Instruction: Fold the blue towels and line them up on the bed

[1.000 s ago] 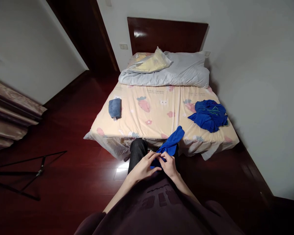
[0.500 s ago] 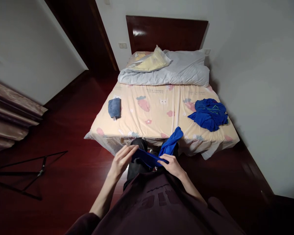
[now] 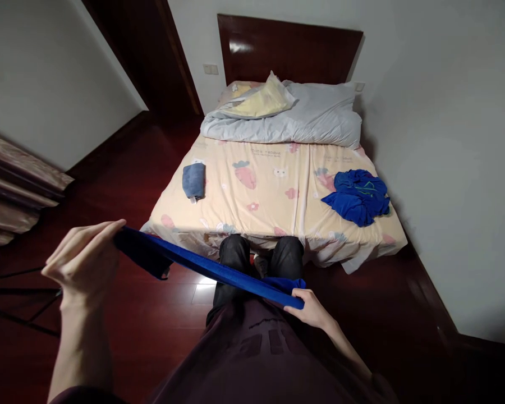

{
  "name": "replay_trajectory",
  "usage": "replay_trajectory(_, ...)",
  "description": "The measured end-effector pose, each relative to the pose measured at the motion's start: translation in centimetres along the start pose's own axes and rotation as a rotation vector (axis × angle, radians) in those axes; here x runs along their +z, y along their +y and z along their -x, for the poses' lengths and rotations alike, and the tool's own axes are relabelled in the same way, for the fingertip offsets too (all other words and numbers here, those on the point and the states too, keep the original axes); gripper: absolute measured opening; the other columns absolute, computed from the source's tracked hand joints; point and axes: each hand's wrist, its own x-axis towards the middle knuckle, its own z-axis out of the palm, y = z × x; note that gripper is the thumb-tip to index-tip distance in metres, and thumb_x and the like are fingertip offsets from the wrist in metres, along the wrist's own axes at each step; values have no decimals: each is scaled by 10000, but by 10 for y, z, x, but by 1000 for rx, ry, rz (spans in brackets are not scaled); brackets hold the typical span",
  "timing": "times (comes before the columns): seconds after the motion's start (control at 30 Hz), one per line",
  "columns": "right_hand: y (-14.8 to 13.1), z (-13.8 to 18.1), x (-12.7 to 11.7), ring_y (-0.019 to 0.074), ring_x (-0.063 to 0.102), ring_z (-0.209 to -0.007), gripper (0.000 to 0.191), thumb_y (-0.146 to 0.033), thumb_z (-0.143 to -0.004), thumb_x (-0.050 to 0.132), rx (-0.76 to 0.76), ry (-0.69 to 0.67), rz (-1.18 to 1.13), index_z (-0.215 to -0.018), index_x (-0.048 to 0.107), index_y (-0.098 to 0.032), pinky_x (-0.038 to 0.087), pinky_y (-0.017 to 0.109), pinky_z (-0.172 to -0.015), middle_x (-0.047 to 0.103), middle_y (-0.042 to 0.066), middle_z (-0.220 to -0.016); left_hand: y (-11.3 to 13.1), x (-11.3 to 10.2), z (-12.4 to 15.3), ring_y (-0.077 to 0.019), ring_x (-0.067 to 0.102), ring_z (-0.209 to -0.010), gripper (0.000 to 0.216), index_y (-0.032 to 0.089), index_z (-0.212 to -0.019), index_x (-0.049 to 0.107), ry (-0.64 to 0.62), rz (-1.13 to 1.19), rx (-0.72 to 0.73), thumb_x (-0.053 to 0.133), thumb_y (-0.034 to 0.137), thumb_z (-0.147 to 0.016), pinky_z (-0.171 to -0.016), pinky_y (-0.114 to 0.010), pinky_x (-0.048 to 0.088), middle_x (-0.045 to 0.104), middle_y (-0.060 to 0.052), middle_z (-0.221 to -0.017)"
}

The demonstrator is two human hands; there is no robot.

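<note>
Blue cloth [image 3: 219, 273]: held in the air off the foot edge of the bed [image 3: 273, 197], slanting down from left to right; soft, matte, drawn into a long narrow strip, a darker flap hanging near the left end.
Left hand [image 3: 86, 255]: closed on the higher end, well out to the side, apparently to take up slack.
Right hand [image 3: 313, 310]: pinching the lower end between thumb and fingers, close to the dark shirt [image 3: 252, 345], seemingly as an anchor.
Grey-blue bundle [image 3: 193, 180]: near the bed's left edge, folded compact, perhaps to hold its shape; denim or towelling, cannot tell which.
Crumpled blue pile [image 3: 356, 199]: near the right edge, limp, irregular, with thin green lines.
Pale grey quilt [image 3: 324, 115]: puffy, wrinkled, gathered below the glossy headboard [image 3: 290, 47], maybe for room on the sheet.
</note>
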Motion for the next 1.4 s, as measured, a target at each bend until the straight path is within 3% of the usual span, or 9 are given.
replay_trajectory(0.2,0,3,-40,128,490,-668,277,-445,-917,727,-78,-200,-41,-843,681,-182,408,238,-643,589,-28,-744,-31,13,2,-157,720,-718,170,266,-961,845,-51,10,-91,703,180,-924,-716,-299,602,816,-6,-869)
replay_trajectory(0.37,18,-10,-68,120,513,-700,296,-472,-897,739,-9,-295,-112,-885,726,-177,435,228,-676,638,-13,-830,-37,20,-6,-161,728,-712,219,288,-854,834,-125,17,-241,638,284,-951,-709,-315,604,822,17,-849)
replay_trajectory(0.63,75,-32,-56,115,449,-562,334,-436,-891,693,10,-271,87,-694,696,-168,338,229,-557,577,-27,-624,-45,34,7,-147,703,-678,304,257,-842,830,-290,13,-536,601,436,-932,-688,-260,558,814,39,-808)
replay_trajectory(0.7,83,-39,-66,142,517,-569,348,-451,-918,662,7,-182,109,-718,733,-174,394,245,-570,636,-8,-624,-55,39,15,-166,731,-741,304,246,-866,839,-360,33,-581,612,442,-916,-753,-282,583,829,31,-854)
replay_trajectory(0.77,81,-51,-94,180,616,-634,350,-475,-929,644,-23,23,131,-807,789,-180,483,278,-635,739,33,-732,-67,47,20,-181,748,-799,308,215,-934,849,-419,58,-671,638,436,-898,-825,-308,601,840,16,-912)
replay_trajectory(0.9,58,-83,-179,229,699,-700,375,-509,-923,645,-88,531,257,-900,828,-183,581,338,-746,798,98,-829,-83,69,13,-193,764,-848,313,144,-1015,846,-389,114,-878,720,360,-827,-886,-328,623,841,7,-930)
replay_trajectory(1.0,37,-97,-230,249,766,-780,317,-426,-931,630,-116,727,352,-960,837,-188,618,353,-803,827,125,-957,-80,79,2,-188,764,-826,326,112,-1042,836,-350,173,-914,751,329,-815,-863,-330,642,838,3,-914)
replay_trajectory(1.17,26,-81,-247,271,805,-708,313,-383,-944,628,37,725,252,-1048,829,-166,662,359,-685,822,123,-837,-57,66,6,-206,779,-815,391,115,-1050,836,-420,207,-950,751,430,-834,-796,-350,673,841,-25,-943)
replay_trajectory(1.4,45,-22,-237,336,834,-779,455,-626,-787,830,107,618,16,-856,792,-179,725,401,-690,816,143,-824,-53,23,36,-235,764,-662,294,236,-863,862,-652,382,-993,834,480,-702,-573,-321,632,823,-16,-794)
